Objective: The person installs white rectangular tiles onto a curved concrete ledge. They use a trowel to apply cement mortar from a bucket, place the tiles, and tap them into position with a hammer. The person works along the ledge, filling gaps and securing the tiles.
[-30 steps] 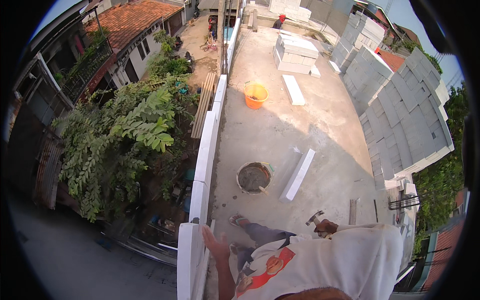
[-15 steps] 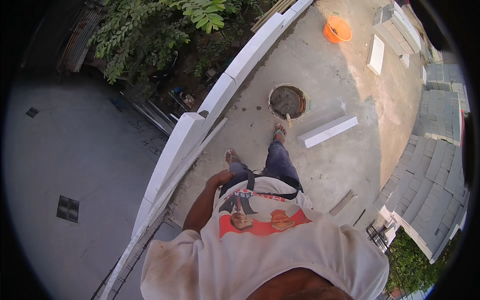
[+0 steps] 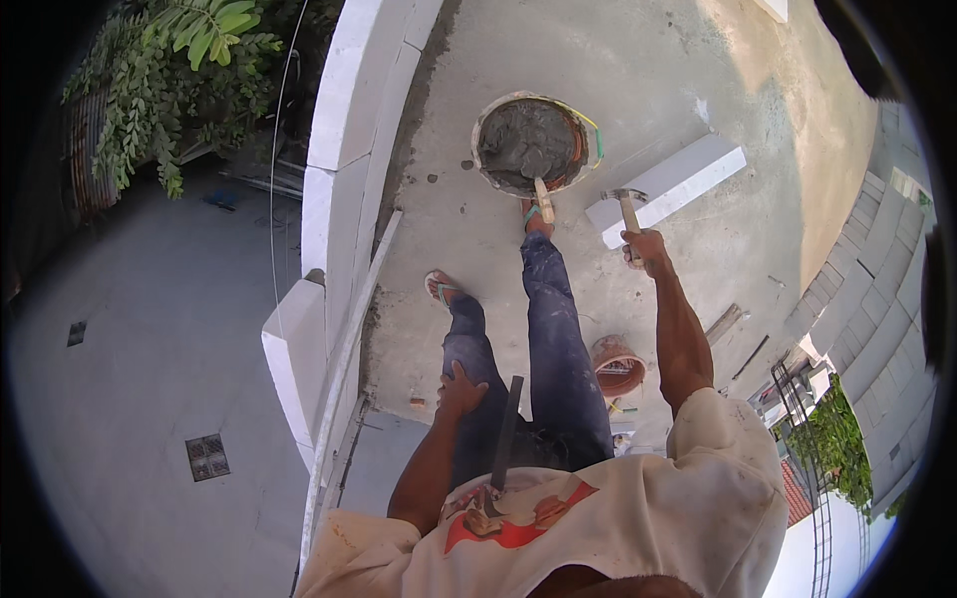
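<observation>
Above grey concrete (image 3: 678,284), the right grip (image 3: 648,251) is closed around a hammer (image 3: 628,211), its head jutting beyond.

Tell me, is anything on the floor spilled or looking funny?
Yes, a little: small dark blobs sit on the floor left of the bucket. They look like dropped bits of the grey mix inside it, though I can't be sure. They stand out because the floor around them is paler.
</observation>
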A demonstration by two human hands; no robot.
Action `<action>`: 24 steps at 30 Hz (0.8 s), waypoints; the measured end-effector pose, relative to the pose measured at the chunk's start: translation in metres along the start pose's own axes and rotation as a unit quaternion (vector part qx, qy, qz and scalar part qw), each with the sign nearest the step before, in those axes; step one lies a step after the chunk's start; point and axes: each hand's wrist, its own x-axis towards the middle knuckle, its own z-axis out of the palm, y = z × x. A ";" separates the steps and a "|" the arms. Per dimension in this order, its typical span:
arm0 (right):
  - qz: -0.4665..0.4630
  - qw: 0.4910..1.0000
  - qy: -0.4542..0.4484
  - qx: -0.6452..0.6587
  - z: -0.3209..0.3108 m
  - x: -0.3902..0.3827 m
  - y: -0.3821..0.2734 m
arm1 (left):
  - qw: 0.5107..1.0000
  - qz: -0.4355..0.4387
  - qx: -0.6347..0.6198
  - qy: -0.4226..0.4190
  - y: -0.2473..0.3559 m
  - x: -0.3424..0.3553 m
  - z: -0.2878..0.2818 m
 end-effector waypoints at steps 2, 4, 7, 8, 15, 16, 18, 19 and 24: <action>-0.042 0.998 -0.002 0.040 -0.007 0.061 -0.039 | 1.000 -0.023 0.011 0.011 0.005 0.016 0.012; -0.057 0.997 0.005 0.058 -0.012 0.109 -0.081 | 0.999 -0.043 0.001 0.023 0.013 0.030 0.015; -0.094 0.989 0.019 0.111 -0.015 0.161 -0.089 | 0.997 -0.056 -0.012 0.054 0.021 0.039 0.013; -0.094 0.988 0.052 0.115 -0.010 0.170 -0.083 | 0.996 -0.056 -0.022 0.067 0.024 0.035 0.012; -0.274 0.906 0.155 -0.284 0.080 0.141 0.013 | 0.978 -0.050 -0.094 0.178 0.045 0.019 -0.012; -0.256 0.926 0.083 -0.266 0.109 0.125 0.010 | 0.977 -0.051 -0.091 0.186 0.050 0.023 -0.006; -0.227 0.933 0.068 -0.271 0.163 0.107 0.007 | 0.976 -0.044 -0.071 0.200 0.056 0.036 -0.001; -0.202 0.943 0.047 -0.261 0.187 0.101 -0.001 | 0.975 -0.042 -0.063 0.209 0.060 0.043 0.001; -0.293 0.833 0.045 -0.467 0.236 0.128 -0.048 | 0.960 -0.033 -0.040 0.275 0.043 0.078 0.003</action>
